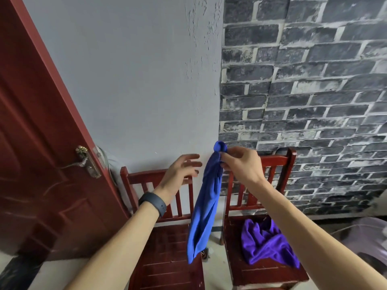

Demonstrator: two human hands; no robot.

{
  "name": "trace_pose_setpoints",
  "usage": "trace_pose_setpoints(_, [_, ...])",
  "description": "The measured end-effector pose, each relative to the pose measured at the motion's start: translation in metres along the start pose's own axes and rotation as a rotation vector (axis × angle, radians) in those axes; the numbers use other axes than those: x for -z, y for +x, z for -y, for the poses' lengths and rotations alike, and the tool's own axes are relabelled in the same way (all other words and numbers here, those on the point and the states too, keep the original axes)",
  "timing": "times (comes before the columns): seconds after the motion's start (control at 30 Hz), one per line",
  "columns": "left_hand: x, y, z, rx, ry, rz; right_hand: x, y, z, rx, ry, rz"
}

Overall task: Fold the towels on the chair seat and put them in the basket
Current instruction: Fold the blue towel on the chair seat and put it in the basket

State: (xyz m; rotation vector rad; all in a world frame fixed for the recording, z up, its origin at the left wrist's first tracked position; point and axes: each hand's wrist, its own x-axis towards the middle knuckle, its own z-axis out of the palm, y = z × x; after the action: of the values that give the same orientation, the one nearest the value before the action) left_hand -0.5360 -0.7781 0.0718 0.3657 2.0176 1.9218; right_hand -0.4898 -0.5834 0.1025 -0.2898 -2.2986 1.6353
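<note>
Grey plaster wall (136,80) filled the upper middle of the frame, and dark brick-patterned covering (314,80) took the upper right. At the centre hung the blue towel (206,206), which we held up in the air by one bunched corner, so that it dropped in a long narrow fall of folds whose lower end showed in front of the left chair (167,258). Our right hand (243,164), just right of centre, was closed on that top corner, fingertips and thumb pinching the cloth, with a small knob of fabric poking out above them. Our left hand (180,172), just left of the towel, was spread with the fingers apart and slightly curled, close to the hanging cloth but not touching it; a dark band (152,203) sat on that wrist. Lower right of centre, the purple towel (268,241) lay crumpled in a heap on the seat of the right chair (261,273), one edge trailing toward the seat's front right corner. Both chairs were red-brown wood with slatted backs, and they stood side by side against the wall. Along the left edge of the frame stood a dark red door (41,143) with a metal handle (85,162). At the far lower right we saw a pale, translucent rounded shape (364,237), too blurred for us to tell what it was.
</note>
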Motion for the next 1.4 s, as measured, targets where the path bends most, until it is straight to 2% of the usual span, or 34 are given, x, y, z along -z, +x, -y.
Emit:
trace_pose_setpoints(0.07, [0.001, -0.002, 0.033, 0.081, 0.171, -0.010, 0.003, 0.007, 0.009, -0.044, 0.109, 0.000])
trace_pose_setpoints(0.17, [0.000, -0.003, 0.067, 0.191, 0.459, 0.093, 0.007, 0.014, 0.029, -0.071, 0.231, 0.019])
trace_pose_setpoints(0.3, [-0.014, 0.006, 0.067, 0.087, 0.599, 0.154, 0.008, 0.033, 0.045, -0.135, 0.549, 0.050])
trace_pose_setpoints(0.4, [-0.023, 0.015, 0.056, 0.015, 0.548, 0.123, 0.018, 0.048, 0.027, -0.216, 0.739, -0.108])
trace_pose_setpoints(0.43, [-0.026, 0.016, 0.053, 0.003, 0.491, 0.099, 0.020, 0.045, 0.013, -0.245, 0.696, -0.163])
trace_pose_setpoints(0.5, [-0.031, 0.018, 0.052, 0.011, 0.328, 0.024, 0.015, 0.024, -0.030, -0.294, 0.382, -0.184])
trace_pose_setpoints(0.57, [-0.034, 0.022, 0.051, 0.048, 0.218, -0.052, 0.000, -0.010, -0.071, -0.358, 0.124, 0.001])
trace_pose_setpoints(0.63, [-0.036, 0.024, 0.053, 0.103, 0.157, -0.048, -0.016, -0.039, -0.098, -0.416, 0.012, 0.192])
trace_pose_setpoints(0.7, [-0.037, 0.025, 0.058, 0.180, 0.098, 0.011, -0.025, -0.052, -0.116, -0.474, 0.027, 0.187])
trace_pose_setpoints(0.77, [-0.036, 0.022, 0.061, 0.287, 0.071, 0.101, -0.031, -0.058, -0.123, -0.573, 0.229, 0.140])
trace_pose_setpoints(0.83, [-0.031, 0.020, 0.065, 0.344, 0.236, 0.221, -0.033, -0.057, -0.128, -0.622, 0.365, 0.120])
trace_pose_setpoints(0.9, [-0.024, 0.017, 0.073, 0.324, 0.429, 0.258, -0.033, -0.055, -0.132, -0.626, 0.408, 0.104])
trace_pose_setpoints(0.97, [-0.017, 0.014, 0.079, 0.306, 0.406, 0.199, -0.030, -0.050, -0.133, -0.595, 0.395, 0.063])
trace_pose_setpoints(1.03, [-0.007, 0.013, 0.085, 0.299, 0.352, 0.127, -0.026, -0.043, -0.132, -0.544, 0.295, -0.013])
trace_pose_setpoints(1.1, [0.007, 0.012, 0.089, 0.308, 0.394, 0.085, -0.020, -0.035, -0.134, -0.489, 0.167, -0.068])
trace_pose_setpoints(1.17, [0.020, 0.012, 0.092, 0.334, 0.463, 0.053, -0.013, -0.026, -0.139, -0.460, 0.024, -0.055])
trace_pose_setpoints(1.23, [0.031, 0.009, 0.092, 0.338, 0.434, -0.008, -0.008, -0.019, -0.143, -0.494, -0.066, -0.004])
trace_pose_setpoints(1.3, [0.037, 0.005, 0.091, 0.348, 0.378, -0.055, -0.008, -0.012, -0.147, -0.546, -0.075, 0.037])
trace_pose_setpoints(1.4, [0.044, 0.004, 0.093, 0.374, 0.333, -0.087, -0.013, 0.000, -0.156, -0.628, 0.067, 0.021])
